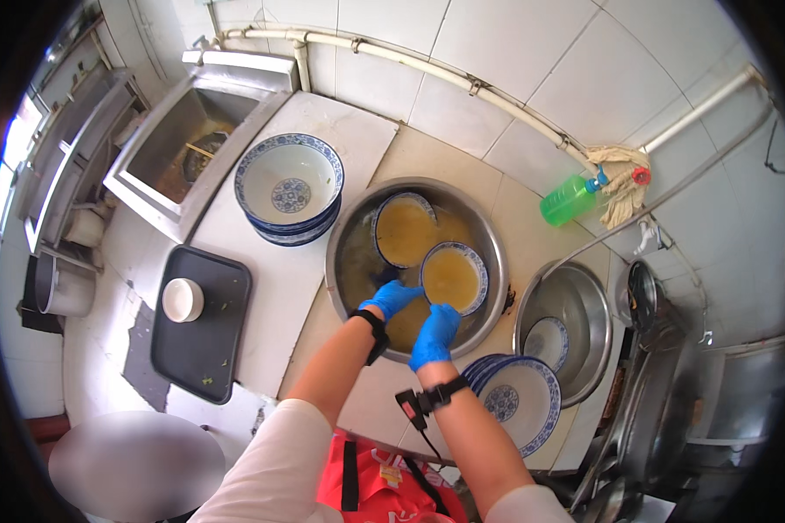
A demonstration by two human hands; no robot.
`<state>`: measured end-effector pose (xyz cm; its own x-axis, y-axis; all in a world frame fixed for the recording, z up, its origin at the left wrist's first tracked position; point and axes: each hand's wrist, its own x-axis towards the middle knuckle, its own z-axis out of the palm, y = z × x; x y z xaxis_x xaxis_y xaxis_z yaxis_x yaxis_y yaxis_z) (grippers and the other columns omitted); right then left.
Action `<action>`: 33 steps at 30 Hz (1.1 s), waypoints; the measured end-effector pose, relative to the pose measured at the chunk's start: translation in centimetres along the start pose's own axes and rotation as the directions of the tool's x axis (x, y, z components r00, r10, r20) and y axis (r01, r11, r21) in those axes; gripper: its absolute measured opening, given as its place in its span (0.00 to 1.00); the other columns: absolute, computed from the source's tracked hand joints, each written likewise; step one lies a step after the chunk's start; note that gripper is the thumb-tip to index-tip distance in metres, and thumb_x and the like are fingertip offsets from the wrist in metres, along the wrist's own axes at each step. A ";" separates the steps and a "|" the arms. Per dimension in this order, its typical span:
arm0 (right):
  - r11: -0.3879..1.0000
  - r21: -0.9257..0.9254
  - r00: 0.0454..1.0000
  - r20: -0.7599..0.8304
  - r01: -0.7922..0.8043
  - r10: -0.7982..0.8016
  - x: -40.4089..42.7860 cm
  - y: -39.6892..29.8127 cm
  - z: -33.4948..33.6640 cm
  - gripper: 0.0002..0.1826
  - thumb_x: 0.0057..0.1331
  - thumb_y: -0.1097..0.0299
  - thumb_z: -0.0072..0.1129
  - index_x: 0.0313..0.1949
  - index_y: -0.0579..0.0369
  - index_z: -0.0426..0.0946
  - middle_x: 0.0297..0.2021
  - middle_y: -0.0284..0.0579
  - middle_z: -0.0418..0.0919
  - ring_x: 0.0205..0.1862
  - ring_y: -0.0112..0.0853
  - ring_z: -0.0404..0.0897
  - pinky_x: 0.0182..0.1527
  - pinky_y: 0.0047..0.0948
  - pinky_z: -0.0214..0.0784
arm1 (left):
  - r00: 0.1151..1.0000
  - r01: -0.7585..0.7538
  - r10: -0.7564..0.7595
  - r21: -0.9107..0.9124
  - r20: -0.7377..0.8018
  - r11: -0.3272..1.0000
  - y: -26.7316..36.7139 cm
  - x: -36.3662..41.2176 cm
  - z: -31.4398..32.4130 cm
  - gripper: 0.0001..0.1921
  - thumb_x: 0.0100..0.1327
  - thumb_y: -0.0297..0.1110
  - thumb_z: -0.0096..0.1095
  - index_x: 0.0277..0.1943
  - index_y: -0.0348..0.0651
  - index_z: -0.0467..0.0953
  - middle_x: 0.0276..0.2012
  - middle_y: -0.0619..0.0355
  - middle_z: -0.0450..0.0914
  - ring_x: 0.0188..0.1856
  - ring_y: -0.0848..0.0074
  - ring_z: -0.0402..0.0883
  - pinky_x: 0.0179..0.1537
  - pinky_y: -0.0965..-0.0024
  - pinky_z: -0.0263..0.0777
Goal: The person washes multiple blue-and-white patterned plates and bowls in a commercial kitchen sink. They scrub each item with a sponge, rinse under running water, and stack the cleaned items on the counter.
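Note:
My left hand (392, 299), in a blue glove, is over the steel basin (499, 261) of murky water, a dark blue thing partly hidden just beyond its fingers. In its blue glove, my right hand (437, 333) is closed on the near rim of a blue-and-white bowl (454, 278) filled with yellowish water. Another filled bowl (402, 232) sits behind it in the basin. Whether my left fingers grip the dark blue thing or touch the bowl's rim, I cannot tell.
Stacked bowls (289, 180) stand at left, beside a black tray (203, 327) holding a white cup (182, 300). More bowls (526, 405) and a second steel basin (602, 327) are at right. A green bottle (568, 201) hangs by the wall pipe; a sink (196, 144) is far left.

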<state>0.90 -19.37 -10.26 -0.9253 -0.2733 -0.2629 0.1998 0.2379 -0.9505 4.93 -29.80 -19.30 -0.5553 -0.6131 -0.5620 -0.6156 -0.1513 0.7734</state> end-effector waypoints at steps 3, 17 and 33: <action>0.988 0.050 0.989 0.029 -0.147 0.146 -0.7 -2.4 -2.0 0.13 0.59 0.70 0.49 0.43 0.59 0.66 0.39 0.40 0.70 0.40 0.30 0.69 0.40 0.30 0.63 | 0.994 0.090 -0.074 -0.236 0.078 0.967 -0.9 4.8 5.6 0.26 0.59 0.52 0.59 0.43 0.31 0.78 0.38 0.45 0.82 0.38 0.63 0.81 0.39 0.62 0.74; 0.280 -0.335 0.294 0.939 0.900 0.176 6.5 5.4 11.9 0.22 0.57 0.71 0.49 0.53 0.57 0.71 0.55 0.60 0.70 0.57 0.46 0.71 0.56 0.40 0.66 | 0.986 0.097 -0.155 -0.518 -0.068 0.850 -3.9 1.9 10.2 0.18 0.58 0.36 0.58 0.48 0.34 0.74 0.46 0.44 0.79 0.47 0.53 0.79 0.48 0.58 0.72; 0.267 -0.436 0.289 0.845 0.859 0.450 6.4 4.4 13.4 0.18 0.58 0.64 0.56 0.47 0.56 0.77 0.47 0.55 0.77 0.50 0.49 0.76 0.51 0.39 0.69 | 0.994 0.108 -0.094 -0.542 0.054 0.834 -5.5 -1.0 7.8 0.21 0.57 0.37 0.62 0.51 0.36 0.71 0.46 0.50 0.79 0.49 0.61 0.77 0.50 0.60 0.70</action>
<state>0.12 -32.52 -18.35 0.0945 -0.7596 -0.6435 -0.8823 0.2354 -0.4075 4.47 -22.34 -25.27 -0.5246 -0.5532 -0.6471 -0.2704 -0.6125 0.7428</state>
